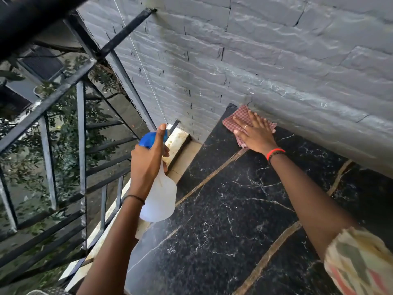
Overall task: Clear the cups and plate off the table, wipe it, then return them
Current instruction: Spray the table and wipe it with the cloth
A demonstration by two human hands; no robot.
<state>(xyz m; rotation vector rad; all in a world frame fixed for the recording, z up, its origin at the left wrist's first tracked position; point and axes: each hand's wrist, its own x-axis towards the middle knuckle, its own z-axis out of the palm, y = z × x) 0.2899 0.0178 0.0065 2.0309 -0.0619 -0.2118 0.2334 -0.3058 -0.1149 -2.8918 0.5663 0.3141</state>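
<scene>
The table (pixel 223 220) has a black marble top with white veins and tan seams, and it runs along a grey wall. A red-and-white checked cloth (pixel 238 119) lies at the table's far corner against the wall. My right hand (pixel 256 134) presses flat on the cloth with straight, spread fingers. My left hand (pixel 148 158) grips a white spray bottle (pixel 160 199) with a blue head, held in the air over the table's left edge. No cups or plate are in view.
A grey stone-brick wall (pixel 276 60) borders the table at the back and right. A black metal railing (pixel 80 145) stands to the left, with trees below it. A cream ledge (pixel 177 141) runs between railing and table.
</scene>
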